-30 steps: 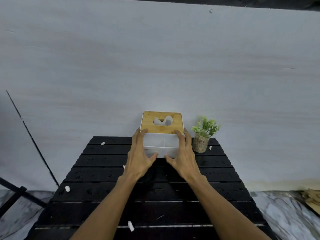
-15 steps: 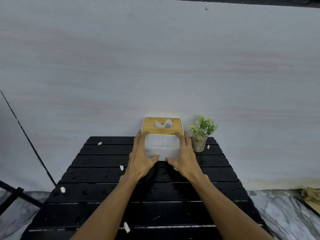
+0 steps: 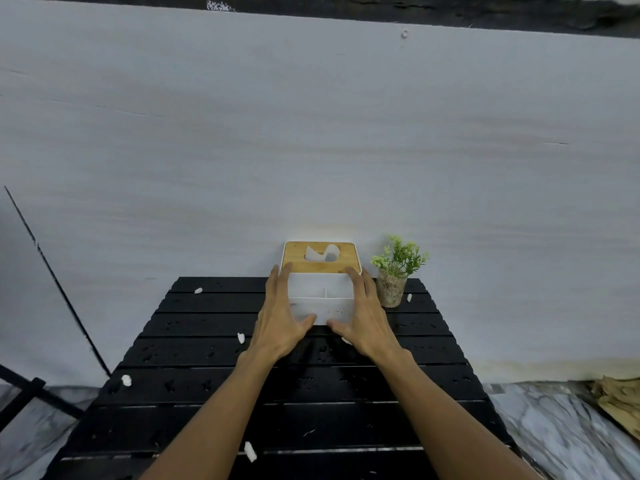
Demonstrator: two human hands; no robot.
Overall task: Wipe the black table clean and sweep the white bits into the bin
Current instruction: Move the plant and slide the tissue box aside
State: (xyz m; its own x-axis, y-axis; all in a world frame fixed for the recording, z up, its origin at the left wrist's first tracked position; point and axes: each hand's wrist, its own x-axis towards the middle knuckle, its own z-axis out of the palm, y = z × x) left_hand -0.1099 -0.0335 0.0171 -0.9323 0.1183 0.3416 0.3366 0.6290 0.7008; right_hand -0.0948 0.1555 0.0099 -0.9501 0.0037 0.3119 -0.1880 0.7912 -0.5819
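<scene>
Pale grey wall [image 3: 311, 133] straight ahead, marbled floor [image 3: 554, 427] below it, and pushed up against that wall a black slatted desk [image 3: 311, 393], speckled with shiny wet-looking drops. Both arms are stretched out over it. At the far edge, dead centre, sits a white tissue box [image 3: 320, 299] with a wooden lid [image 3: 298, 261], and a tissue [image 3: 325, 252] pokes up through the slot. The left hand [image 3: 280, 320] is flat against the box's left wall and the right hand [image 3: 363, 320] against its right wall. The fingers [image 3: 277, 285] are straight, not curled, and reach up to the lid's near corners, while both thumbs lie across the lower front edge and point at each other. So it is a two-sided press, palms in. Just right of the right hand stands a small green plant [image 3: 398, 261] in a glass pot [image 3: 390, 292]. The white bits [image 3: 126, 380] lie scattered over the slats: one at the left edge, one near the left wrist, one far back left, one close to the near edge, one beside the pot.
</scene>
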